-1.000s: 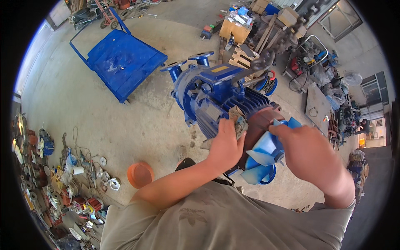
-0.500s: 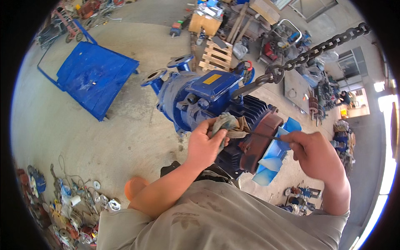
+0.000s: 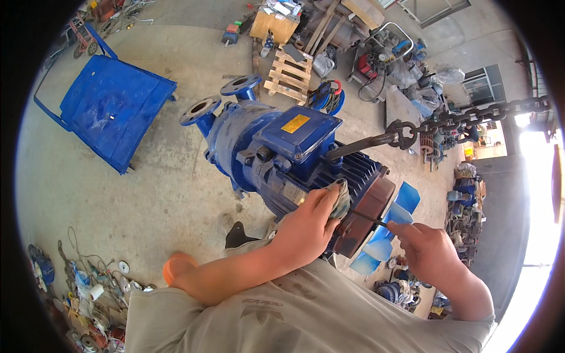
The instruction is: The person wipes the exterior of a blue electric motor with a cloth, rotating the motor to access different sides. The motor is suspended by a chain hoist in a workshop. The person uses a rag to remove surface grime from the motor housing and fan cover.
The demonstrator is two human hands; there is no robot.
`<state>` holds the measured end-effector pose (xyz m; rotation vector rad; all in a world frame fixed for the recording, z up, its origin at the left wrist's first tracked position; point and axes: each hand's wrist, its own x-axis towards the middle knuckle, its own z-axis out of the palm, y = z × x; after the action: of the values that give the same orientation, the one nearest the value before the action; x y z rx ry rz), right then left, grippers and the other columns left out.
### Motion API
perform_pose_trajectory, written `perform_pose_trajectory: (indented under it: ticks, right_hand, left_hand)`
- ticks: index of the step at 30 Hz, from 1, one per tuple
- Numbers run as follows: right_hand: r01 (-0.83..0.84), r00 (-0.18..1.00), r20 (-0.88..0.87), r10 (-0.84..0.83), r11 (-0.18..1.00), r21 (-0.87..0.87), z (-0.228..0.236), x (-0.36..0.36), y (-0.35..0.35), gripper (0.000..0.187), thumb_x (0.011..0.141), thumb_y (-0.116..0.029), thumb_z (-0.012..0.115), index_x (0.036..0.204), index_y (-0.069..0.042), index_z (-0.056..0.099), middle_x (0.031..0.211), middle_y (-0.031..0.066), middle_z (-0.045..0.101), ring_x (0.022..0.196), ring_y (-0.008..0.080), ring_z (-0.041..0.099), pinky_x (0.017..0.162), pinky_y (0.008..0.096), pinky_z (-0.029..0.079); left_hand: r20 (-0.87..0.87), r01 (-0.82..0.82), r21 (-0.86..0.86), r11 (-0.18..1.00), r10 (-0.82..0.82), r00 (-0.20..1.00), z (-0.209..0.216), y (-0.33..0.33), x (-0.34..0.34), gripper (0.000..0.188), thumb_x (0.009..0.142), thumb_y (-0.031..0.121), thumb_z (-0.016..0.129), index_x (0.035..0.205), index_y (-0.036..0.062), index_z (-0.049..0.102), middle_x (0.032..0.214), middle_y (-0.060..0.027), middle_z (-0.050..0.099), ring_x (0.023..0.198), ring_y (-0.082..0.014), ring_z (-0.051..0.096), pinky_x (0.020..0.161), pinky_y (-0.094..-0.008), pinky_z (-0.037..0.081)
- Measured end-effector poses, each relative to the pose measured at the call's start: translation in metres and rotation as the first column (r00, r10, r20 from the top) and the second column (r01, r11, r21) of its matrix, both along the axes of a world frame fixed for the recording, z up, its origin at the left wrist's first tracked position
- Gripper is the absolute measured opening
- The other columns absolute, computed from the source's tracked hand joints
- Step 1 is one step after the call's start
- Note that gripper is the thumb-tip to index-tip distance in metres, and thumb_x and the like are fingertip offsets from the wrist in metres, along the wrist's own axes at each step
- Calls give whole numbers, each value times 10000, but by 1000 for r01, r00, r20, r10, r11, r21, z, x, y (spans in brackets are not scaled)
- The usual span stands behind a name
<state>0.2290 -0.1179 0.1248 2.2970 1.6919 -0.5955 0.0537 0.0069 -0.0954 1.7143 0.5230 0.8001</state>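
A blue motor with a pump (image 3: pixel 253 138) hangs in front of me. At its near right end are a red-brown end cover (image 3: pixel 372 203) and light-blue fan blades (image 3: pixel 376 252). My left hand (image 3: pixel 303 226) is closed on a grey, dirty rag (image 3: pixel 340 203) beside the cooling fins. In my right hand (image 3: pixel 421 242), closed in a pinch, is a thin dark metal rod (image 3: pixel 369 217). It reaches across the end cover toward the rag. The rod's far tip is hard to make out, and its grip end is hidden by my fingers.
A heavy chain (image 3: pixel 477 117) runs from the upper right to a shackle and lifting bar (image 3: pixel 362 144) on the motor. A blue metal panel (image 3: pixel 115 109) stands at left. A wooden pallet (image 3: pixel 289 75) lies behind; loose parts (image 3: pixel 97 300) clutter the lower left floor.
The view has shifted, and the chain lies flatter. My left hand has turned over the rag, so less of it shows. Both hands keep their hold.
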Motion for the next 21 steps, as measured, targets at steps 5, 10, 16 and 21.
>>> perform_pose_trajectory:
  ticks: [5, 10, 16, 21]
  right_hand:
    - [-75, 997, 23, 76, 996, -50, 14, -11, 21, 564, 851, 53, 666, 1389, -114, 684, 888, 142, 709, 783, 349, 739, 699, 454, 595]
    - [-220, 952, 143, 271, 929, -296, -6, -20, 48, 529, 954, -80, 672, 1468, -141, 561, 955, 182, 719, 806, 398, 748, 660, 503, 595]
    - [-226, 974, -48, 221, 957, -181, -82, -22, 90, 494, 950, -140, 706, 1422, -132, 559, 944, 197, 737, 864, 423, 772, 697, 501, 616]
    - [-161, 981, -123, 147, 980, -114, -24, -14, 88, 519, 940, -159, 725, 1438, -169, 577, 810, 159, 715, 826, 421, 762, 693, 521, 604]
  left_hand:
    - [-96, 5, 62, 998, 0, 995, -4, 6, -15, 502, 993, 85, 740, 1453, 15, 552, 1335, -172, 580, 1110, -420, 671, 893, -460, 587]
    - [-27, -29, 120, 992, 32, 999, -17, 10, -6, 487, 986, 96, 754, 1427, 0, 570, 1330, -171, 566, 1172, -409, 645, 938, -450, 573]
    - [-179, -69, 54, 996, 77, 981, -36, 25, -9, 482, 993, 86, 740, 1434, 1, 565, 1408, -207, 533, 1230, -441, 608, 1005, -448, 543]
    - [40, -35, -50, 998, 37, 999, -39, 24, -17, 491, 958, 0, 756, 1416, 2, 580, 1345, -225, 591, 1223, -452, 616, 1036, -468, 524]
